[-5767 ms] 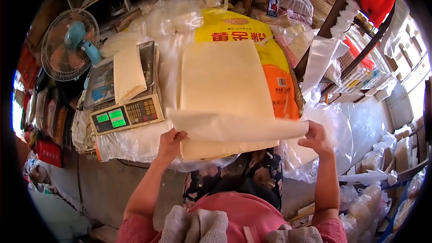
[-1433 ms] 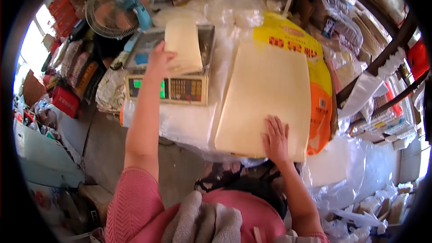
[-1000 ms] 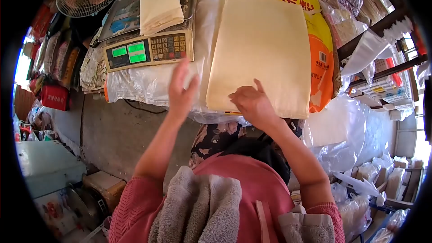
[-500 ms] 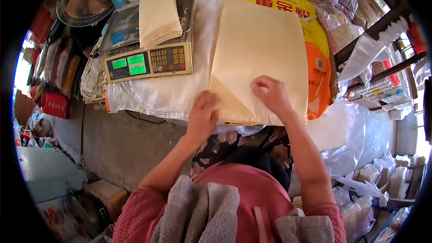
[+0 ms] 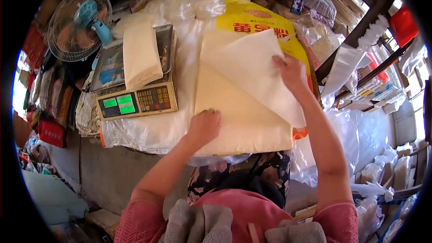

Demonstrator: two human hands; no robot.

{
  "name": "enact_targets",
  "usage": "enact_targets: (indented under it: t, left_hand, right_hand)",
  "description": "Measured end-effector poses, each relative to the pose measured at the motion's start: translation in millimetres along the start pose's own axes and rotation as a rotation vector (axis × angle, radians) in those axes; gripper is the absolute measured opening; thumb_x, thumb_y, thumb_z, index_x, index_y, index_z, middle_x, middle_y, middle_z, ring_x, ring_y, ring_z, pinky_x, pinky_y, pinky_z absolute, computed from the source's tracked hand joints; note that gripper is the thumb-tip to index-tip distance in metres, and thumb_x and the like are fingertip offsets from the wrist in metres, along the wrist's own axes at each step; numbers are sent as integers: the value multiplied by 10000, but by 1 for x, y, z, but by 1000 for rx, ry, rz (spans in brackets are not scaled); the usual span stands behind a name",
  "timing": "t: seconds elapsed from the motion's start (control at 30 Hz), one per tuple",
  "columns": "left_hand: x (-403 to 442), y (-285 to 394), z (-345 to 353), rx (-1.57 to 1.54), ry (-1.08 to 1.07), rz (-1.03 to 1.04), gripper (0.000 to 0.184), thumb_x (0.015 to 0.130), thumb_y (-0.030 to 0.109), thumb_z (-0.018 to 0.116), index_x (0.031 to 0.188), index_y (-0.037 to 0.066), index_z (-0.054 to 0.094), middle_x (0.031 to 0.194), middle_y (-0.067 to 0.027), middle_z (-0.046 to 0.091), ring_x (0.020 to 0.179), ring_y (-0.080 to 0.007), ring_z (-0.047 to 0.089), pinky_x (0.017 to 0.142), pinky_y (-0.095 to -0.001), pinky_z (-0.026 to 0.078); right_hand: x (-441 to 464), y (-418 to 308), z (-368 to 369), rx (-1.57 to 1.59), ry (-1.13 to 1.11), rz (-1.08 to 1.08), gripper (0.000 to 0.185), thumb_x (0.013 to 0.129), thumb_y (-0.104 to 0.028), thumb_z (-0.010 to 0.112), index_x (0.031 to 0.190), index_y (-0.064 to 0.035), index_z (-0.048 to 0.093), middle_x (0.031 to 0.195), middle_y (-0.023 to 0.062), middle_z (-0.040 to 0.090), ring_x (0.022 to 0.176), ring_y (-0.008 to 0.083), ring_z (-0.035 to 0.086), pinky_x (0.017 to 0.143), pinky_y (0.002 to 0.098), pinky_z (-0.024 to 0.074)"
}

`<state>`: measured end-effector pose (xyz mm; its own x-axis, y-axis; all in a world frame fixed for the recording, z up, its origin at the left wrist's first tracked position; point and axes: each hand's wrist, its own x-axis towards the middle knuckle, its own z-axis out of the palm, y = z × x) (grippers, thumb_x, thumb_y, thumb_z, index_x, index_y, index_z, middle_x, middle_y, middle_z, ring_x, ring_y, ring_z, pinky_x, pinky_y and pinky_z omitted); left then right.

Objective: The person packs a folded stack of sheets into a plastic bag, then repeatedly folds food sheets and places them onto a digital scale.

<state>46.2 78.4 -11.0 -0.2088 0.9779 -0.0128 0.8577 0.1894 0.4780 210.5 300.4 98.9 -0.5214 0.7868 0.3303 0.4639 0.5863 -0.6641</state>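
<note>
Top sheet (image 5: 257, 68), right of the scale (image 5: 148, 100): folded back diagonally, my right hand (image 5: 291, 71) pinching its edge, seemingly to hold it clear; my left hand (image 5: 204, 127), curled, grip unclear, at the stack's (image 5: 240, 128) scale-side edge.

Upper left: one fan (image 5: 80, 26), one scale (image 5: 153, 100). Center: one left hand (image 5: 204, 127), one right hand (image 5: 292, 73), one lifted sheet (image 5: 256, 66).

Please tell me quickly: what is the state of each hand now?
Left hand: curled closed at the sheet stack; whether it holds anything cannot be told.
Right hand: closed, holding the turned-back sheet by its edge.
</note>
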Motion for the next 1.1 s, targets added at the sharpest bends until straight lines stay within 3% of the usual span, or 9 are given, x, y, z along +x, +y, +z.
enact_targets:
  t: [0.13,0.3,0.37,0.4,0.57,0.6,0.8,1.0,1.1]
  left_hand:
    - [81,-11,18,-2,411,63,465,804,237,653,1160,-25,508,1231,-200,484,1156,-374,453,964,-461,386]
    - [101,-8,35,228,239,-230,708,937,514,403,1470,70,260,1554,-159,159,1439,-355,77,1159,-495,52]
    - [102,-8,34,240,229,-238,701,930,515,407,1470,89,270,1553,-154,164,1437,-361,76,1158,-496,52]
    - [101,-8,35,243,222,-245,698,927,515,409,1470,98,275,1552,-152,166,1436,-364,75,1158,-496,52]
    - [99,-8,32,209,218,-233,706,913,524,413,1477,125,268,1557,-142,155,1439,-360,52,1159,-497,36]
    - [99,-7,31,201,211,-240,707,911,523,416,1476,125,269,1558,-141,155,1439,-360,50,1159,-499,36]
    - [102,-17,40,1,368,-194,719,889,505,459,1419,33,341,1501,-189,266,1426,-345,143,1161,-470,96]
    - [21,25,11,-368,901,279,451,831,88,602,1268,40,501,1330,-138,506,1279,-264,455,1104,-477,282]
    - [-8,-4,12,36,365,537,394,754,-52,614,1120,91,611,1157,-70,632,1189,-272,538,1101,-484,281]
  right_hand:
    - [2,-13,7,68,-89,43,256,899,-249,623,929,5,624,746,175,657,659,254,648,604,378,494]
    - [63,23,-18,-331,-55,-223,182,877,-193,538,942,-85,669,897,118,664,891,246,639,795,411,495]
    - [91,-12,-58,-369,-73,-104,225,839,-146,526,981,-121,698,934,78,669,928,240,631,841,391,492]
    - [108,-7,-68,-33,232,-332,186,874,-169,563,954,-110,720,838,79,688,668,188,639,634,300,520]
    - [107,-93,-161,-733,568,-698,254,883,-281,596,1043,-111,693,814,124,685,735,209,669,728,311,512]
    - [102,-105,-178,-311,446,-401,234,890,-232,595,1068,-112,688,836,121,695,773,213,679,743,303,515]
    - [-38,-149,-144,-718,233,-753,273,826,-77,585,1087,-83,665,1005,106,682,904,242,669,732,333,538]
    - [-145,-37,-34,-353,-152,-870,398,720,-83,593,1118,-80,598,1123,100,582,956,245,593,808,356,521]
    - [-179,15,-5,-447,-295,-670,482,689,-40,607,1167,-95,594,1215,76,562,1126,263,552,1005,480,387]
